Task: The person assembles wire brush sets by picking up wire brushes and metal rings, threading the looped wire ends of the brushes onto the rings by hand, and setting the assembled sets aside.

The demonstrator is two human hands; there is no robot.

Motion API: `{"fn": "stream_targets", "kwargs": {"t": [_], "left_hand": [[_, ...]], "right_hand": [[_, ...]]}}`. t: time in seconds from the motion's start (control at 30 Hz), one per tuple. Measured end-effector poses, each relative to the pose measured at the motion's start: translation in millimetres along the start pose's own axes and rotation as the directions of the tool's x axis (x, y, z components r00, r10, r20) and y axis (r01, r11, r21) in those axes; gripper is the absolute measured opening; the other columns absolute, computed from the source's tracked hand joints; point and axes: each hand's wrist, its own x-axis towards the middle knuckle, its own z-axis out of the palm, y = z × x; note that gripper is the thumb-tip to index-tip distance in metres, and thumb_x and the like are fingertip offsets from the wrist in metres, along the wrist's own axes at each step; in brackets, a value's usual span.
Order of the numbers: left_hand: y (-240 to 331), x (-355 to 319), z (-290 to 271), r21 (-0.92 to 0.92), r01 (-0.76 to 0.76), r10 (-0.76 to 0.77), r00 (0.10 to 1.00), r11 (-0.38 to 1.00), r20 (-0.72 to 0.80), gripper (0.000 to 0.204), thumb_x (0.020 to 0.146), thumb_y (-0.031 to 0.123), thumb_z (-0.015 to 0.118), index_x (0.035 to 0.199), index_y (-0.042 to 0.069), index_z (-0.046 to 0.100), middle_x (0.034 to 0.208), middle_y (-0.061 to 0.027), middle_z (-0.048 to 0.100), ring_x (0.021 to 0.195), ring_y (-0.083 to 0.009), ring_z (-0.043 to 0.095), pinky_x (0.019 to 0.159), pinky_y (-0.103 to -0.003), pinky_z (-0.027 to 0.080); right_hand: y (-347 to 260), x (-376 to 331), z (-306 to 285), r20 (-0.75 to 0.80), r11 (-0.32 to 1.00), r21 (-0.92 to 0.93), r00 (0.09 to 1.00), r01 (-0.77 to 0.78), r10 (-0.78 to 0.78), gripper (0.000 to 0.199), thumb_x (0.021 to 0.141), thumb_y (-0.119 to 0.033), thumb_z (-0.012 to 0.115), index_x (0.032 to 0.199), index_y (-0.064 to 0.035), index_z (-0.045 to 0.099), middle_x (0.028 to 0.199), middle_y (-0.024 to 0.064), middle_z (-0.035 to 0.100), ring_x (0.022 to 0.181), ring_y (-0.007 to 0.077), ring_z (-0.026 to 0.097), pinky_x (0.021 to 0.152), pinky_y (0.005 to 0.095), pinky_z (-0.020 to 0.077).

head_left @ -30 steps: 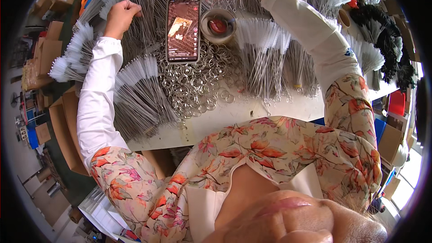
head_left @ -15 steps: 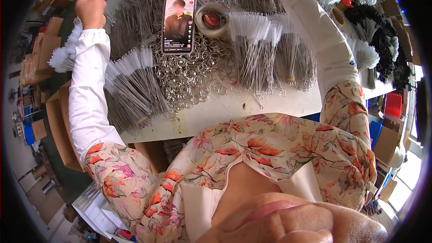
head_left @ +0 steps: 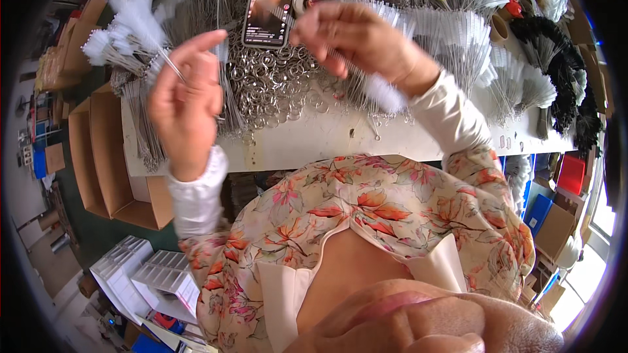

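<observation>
brown cardboard is forming an open box (head_left: pixel 118 157) at far left. a pale-bristled brush (head_left: pixel 139 16) is slanting up from the left hand (head_left: pixel 186 98), which is loosely grasping its wire stem. a lit phone (head_left: pixel 269 13) is lying beside heaped metal rings (head_left: pixel 275 82) on the white worktop (head_left: pixel 314 140). the right hand (head_left: pixel 360 36) is curling near wire-stemmed brushes (head_left: pixel 458 39), its blur leaving me unable to tell whether it's gripping anything. black brushes (head_left: pixel 556 65) are lying farthest right.
</observation>
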Motion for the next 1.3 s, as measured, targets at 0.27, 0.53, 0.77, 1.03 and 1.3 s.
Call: {"fn": "stream_targets", "kwargs": {"t": [0.27, 0.53, 0.77, 1.03, 1.3], "left_hand": [[-46.2, -46.9, 11.9, -0.04, 0.116, -0.116, 0.993, 0.992, -0.004, 0.016, 0.087, 0.013, 0.06, 0.098, 0.002, 0.056, 0.076, -0.0017, 0.056, 0.051, 0.0004, 0.035, 0.044, -0.015, 0.027], [-71.1, -69.4, 23.1, -0.614, 0.124, -0.263, 0.955, 0.78, -0.141, 0.013, 0.091, 0.018, 0.056, 0.086, 0.006, 0.055, 0.079, -0.0057, 0.058, 0.043, 0.0002, 0.023, 0.037, -0.016, 0.018], [-69.1, -77.4, 10.3, 0.108, 0.096, -0.128, 0.927, 0.99, 0.354, 0.01, 0.089, 0.011, 0.057, 0.086, 0.002, 0.06, 0.082, -0.0097, 0.064, 0.054, -0.0042, 0.049, 0.048, -0.017, 0.037], [-74.9, -81.6, 34.4, 0.129, 0.151, -0.183, 0.939, 0.98, 0.292, 0.018, 0.089, 0.009, 0.057, 0.1, -0.004, 0.06, 0.078, -0.0058, 0.062, 0.063, -0.0087, 0.058, 0.056, -0.02, 0.046], [-80.3, -87.0, 35.3, -0.008, 0.324, -0.309, 0.91, 0.946, 0.278, 0.022, 0.092, 0.01, 0.052, 0.109, -0.002, 0.059, 0.067, -0.0002, 0.054, 0.045, -0.0016, 0.041, 0.042, -0.017, 0.03]], "right_hand": [[39.6, -35.0, 40.7, 0.099, 0.966, -0.072, 0.961, -0.25, 0.257, 0.019, 0.09, -0.015, 0.054, 0.096, 0.001, 0.063, 0.065, 0.0009, 0.056, 0.05, 0.0051, 0.049, 0.043, 0.0188, 0.0385], [54.1, -67.4, 19.5, -0.032, 0.95, 0.246, 0.981, 0.193, -0.191, 0.025, 0.086, -0.007, 0.057, 0.11, 0.0, 0.055, 0.077, 0.0072, 0.058, 0.06, 0.0142, 0.056, 0.051, 0.0239, 0.0445], [44.4, -62.1, 17.4, -0.41, 0.96, 0.104, 0.891, 0.258, -0.195, 0.029, 0.094, -0.028, 0.049, 0.078, -0.0049, 0.054, 0.057, -0.0024, 0.044, 0.044, 0.005, 0.036, 0.039, 0.0195, 0.0257], [57.0, -47.4, 44.5, -0.472, 0.99, -0.06, 0.877, -0.13, 0.086, 0.04, 0.091, -0.037, 0.053, 0.068, -0.0042, 0.057, 0.047, -0.0024, 0.043, 0.037, 0.004, 0.034, 0.034, 0.0201, 0.0249], [61.9, -45.0, 48.5, -0.505, 0.954, -0.266, 0.863, -0.137, -0.017, 0.042, 0.093, -0.036, 0.051, 0.066, -0.0037, 0.057, 0.044, -0.0044, 0.039, 0.038, 0.0032, 0.032, 0.036, 0.0208, 0.0224]]}}
